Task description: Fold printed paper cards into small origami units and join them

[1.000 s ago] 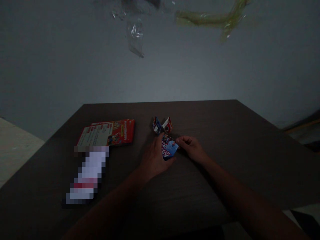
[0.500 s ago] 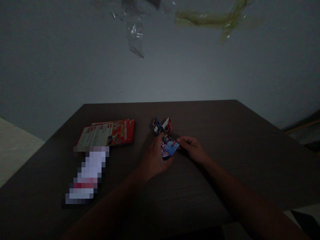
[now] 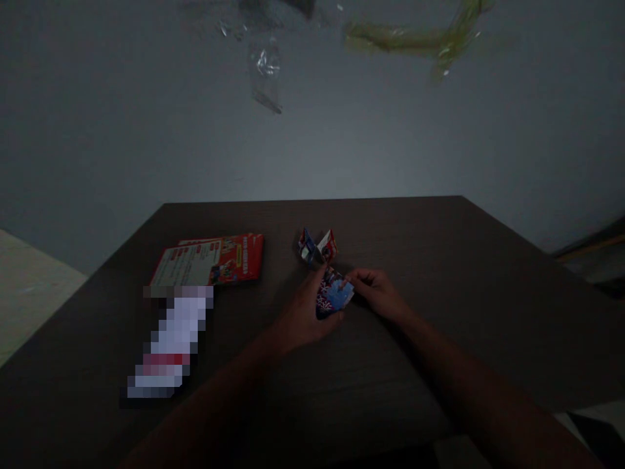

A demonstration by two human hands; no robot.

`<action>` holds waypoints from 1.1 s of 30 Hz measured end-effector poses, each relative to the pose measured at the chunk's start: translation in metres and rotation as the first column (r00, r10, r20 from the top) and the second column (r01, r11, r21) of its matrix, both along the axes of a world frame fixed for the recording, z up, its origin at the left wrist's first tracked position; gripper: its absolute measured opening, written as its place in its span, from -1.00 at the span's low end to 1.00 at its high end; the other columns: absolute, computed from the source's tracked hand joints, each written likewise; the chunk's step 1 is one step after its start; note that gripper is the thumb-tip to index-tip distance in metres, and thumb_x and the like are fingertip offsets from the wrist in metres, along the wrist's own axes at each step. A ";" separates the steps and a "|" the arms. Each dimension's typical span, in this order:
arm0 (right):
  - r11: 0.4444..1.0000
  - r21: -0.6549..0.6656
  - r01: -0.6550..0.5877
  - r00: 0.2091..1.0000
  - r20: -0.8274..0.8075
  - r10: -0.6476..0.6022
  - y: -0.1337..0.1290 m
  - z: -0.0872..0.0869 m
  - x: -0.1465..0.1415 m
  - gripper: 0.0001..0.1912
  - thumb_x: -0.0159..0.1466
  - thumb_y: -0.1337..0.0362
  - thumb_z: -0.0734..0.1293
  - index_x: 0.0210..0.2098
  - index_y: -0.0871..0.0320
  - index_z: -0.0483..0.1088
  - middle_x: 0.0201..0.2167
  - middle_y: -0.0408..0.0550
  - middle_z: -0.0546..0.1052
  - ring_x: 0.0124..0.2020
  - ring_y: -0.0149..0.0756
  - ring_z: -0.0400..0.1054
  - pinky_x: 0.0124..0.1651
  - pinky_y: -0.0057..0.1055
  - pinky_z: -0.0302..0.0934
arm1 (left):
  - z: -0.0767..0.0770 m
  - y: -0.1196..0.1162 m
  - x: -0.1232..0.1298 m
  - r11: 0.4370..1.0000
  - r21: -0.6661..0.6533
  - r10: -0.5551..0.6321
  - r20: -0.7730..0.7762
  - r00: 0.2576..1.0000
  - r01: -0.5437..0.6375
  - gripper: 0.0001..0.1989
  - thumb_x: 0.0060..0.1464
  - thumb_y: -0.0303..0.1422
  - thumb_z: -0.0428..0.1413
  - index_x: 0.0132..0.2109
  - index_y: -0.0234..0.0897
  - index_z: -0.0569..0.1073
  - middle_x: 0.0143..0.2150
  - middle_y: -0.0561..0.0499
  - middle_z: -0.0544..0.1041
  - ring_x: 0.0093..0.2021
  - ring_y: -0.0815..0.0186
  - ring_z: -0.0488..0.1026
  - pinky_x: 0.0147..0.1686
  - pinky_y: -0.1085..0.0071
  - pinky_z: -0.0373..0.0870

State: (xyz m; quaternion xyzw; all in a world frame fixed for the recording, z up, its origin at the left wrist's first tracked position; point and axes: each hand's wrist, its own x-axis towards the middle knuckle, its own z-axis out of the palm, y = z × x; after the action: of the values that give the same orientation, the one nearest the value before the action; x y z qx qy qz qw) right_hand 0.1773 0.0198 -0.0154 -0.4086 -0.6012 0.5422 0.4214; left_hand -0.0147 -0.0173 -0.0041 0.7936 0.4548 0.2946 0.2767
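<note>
A small folded paper piece [image 3: 334, 294], blue with a white-and-red pattern, is held low over the table. My left hand [image 3: 305, 309] grips it from the left, thumb along its top and fingers round its lower edge. At its upper right corner, the closed fingertips of my right hand [image 3: 374, 288] pinch the edge. Just beyond my left thumb stands another folded paper shape [image 3: 327, 247] in red, white and blue, with two points raised.
On the left of the dark table [image 3: 400, 228] lies a stack of red printed booklets or cards [image 3: 195, 260]. Nearer, a pixelated long object [image 3: 178, 339] lies beside my left forearm. A wall with tape [image 3: 400, 38] rises behind the table.
The held paper has shifted slightly right and tilted a little. Both hands keep their grip, my left hand having moved slightly right with it.
</note>
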 end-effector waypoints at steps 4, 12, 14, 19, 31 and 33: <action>1.000 0.024 0.012 0.998 0.061 -0.013 0.000 -0.002 0.002 -0.65 0.12 0.02 0.35 -0.52 0.21 0.41 -0.58 -0.16 0.42 -0.54 -0.44 0.23 -0.45 -0.49 0.11 | 0.003 0.004 -0.006 0.997 -0.010 -0.073 0.063 0.995 0.074 -0.33 0.05 -0.25 0.09 0.27 -0.31 0.08 0.26 -0.19 0.20 0.23 0.07 0.17 0.19 0.09 0.10; 0.988 0.133 -0.080 0.951 0.306 0.036 0.000 0.001 0.010 -0.73 0.17 0.15 0.29 -0.54 0.20 0.37 -0.60 -0.19 0.36 -0.55 -0.45 0.21 -0.45 -0.49 0.09 | 0.014 0.007 -0.009 0.991 -0.090 -0.076 0.218 0.973 0.097 -0.64 0.16 -0.29 -0.01 0.08 -0.30 0.38 0.03 -0.10 0.46 0.01 0.17 0.39 0.03 0.23 0.28; 0.980 0.164 -0.113 0.929 0.368 0.046 0.001 0.001 0.011 -0.76 0.17 0.19 0.29 -0.54 0.20 0.38 -0.58 -0.18 0.39 -0.52 -0.44 0.23 -0.42 -0.49 0.12 | 0.013 0.008 -0.010 0.988 -0.139 -0.034 0.236 0.971 0.069 -0.65 0.18 -0.27 -0.03 0.04 -0.29 0.41 -0.02 -0.08 0.49 -0.03 0.18 0.41 -0.01 0.26 0.31; 0.973 0.177 -0.145 0.892 0.449 0.051 0.000 0.002 0.011 -0.80 0.16 0.18 0.31 -0.46 0.20 0.40 -0.53 -0.14 0.42 -0.50 -0.40 0.27 -0.43 -0.48 0.16 | 0.007 0.011 -0.012 0.978 -0.204 0.013 0.279 0.960 0.046 -0.67 0.15 -0.24 0.00 -0.02 -0.29 0.46 -0.09 -0.03 0.54 -0.09 0.20 0.45 -0.08 0.33 0.34; 0.823 0.509 -0.253 0.832 0.548 -0.083 0.003 0.000 0.011 -0.92 0.14 0.33 0.37 -0.48 0.16 0.42 -0.48 -0.12 0.47 -0.40 -0.35 0.32 -0.28 -0.40 0.15 | 0.009 0.010 -0.008 0.926 0.363 0.125 -0.053 0.991 -0.098 -0.54 0.00 -0.29 0.16 0.06 -0.30 0.36 -0.01 -0.14 0.46 0.02 0.11 0.36 0.00 0.13 0.27; 0.820 0.513 -0.255 0.809 0.577 -0.110 0.003 -0.002 0.011 -0.89 0.15 0.31 0.37 -0.50 0.16 0.42 -0.51 -0.13 0.47 -0.43 -0.35 0.31 -0.30 -0.40 0.13 | 0.017 0.004 -0.008 0.848 0.529 0.111 -0.105 0.988 -0.039 -0.59 0.04 -0.33 0.13 0.06 -0.31 0.35 0.03 -0.16 0.43 0.07 0.09 0.30 0.04 0.10 0.20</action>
State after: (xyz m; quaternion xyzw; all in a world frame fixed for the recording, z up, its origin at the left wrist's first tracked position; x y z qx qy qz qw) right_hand 0.1885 0.0228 -0.0174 -0.3859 -0.8498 0.2028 0.2963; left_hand -0.0226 -0.0129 0.0125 0.8382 0.4048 0.3654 0.0071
